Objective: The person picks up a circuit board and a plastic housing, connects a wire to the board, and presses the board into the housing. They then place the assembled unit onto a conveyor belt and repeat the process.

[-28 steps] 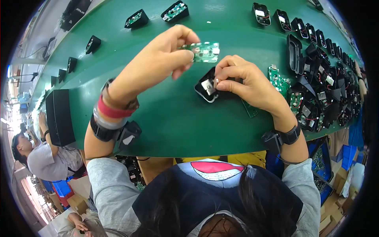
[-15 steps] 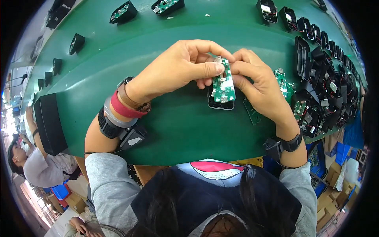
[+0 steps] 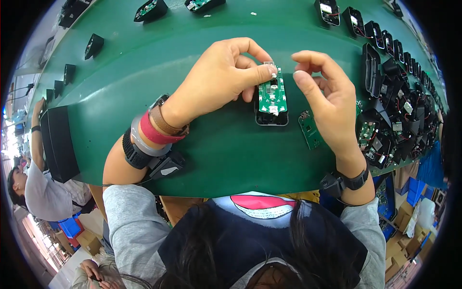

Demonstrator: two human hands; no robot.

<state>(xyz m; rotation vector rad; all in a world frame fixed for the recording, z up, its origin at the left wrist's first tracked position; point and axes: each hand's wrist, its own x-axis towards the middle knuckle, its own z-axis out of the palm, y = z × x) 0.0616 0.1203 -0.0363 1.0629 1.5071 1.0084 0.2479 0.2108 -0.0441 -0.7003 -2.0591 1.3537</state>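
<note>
My left hand (image 3: 230, 72) pinches the upper end of a green circuit board (image 3: 273, 100) between thumb and fingers. Beneath that board is a black plastic housing (image 3: 272, 119), its rounded lower end showing past the board; whether the two touch is hard to tell. My right hand (image 3: 332, 94) is raised to the right of the board, thumb and index finger apart, with nothing visible between them. Below this hand lies a second green circuit board (image 3: 309, 127), flat on the table and partly covered by the hand.
A heap of black housings (image 3: 402, 108) with boards and wires covers the table's right side. Behind it runs a row of open housings (image 3: 356, 21). More housings with boards (image 3: 150, 10) stand along the far left. A black box (image 3: 60, 144) sits by the left edge, near another person.
My right hand has let go of the board and moved right, its fingers parting. My left hand keeps its hold, and the board now lies straighter over the housing.
</note>
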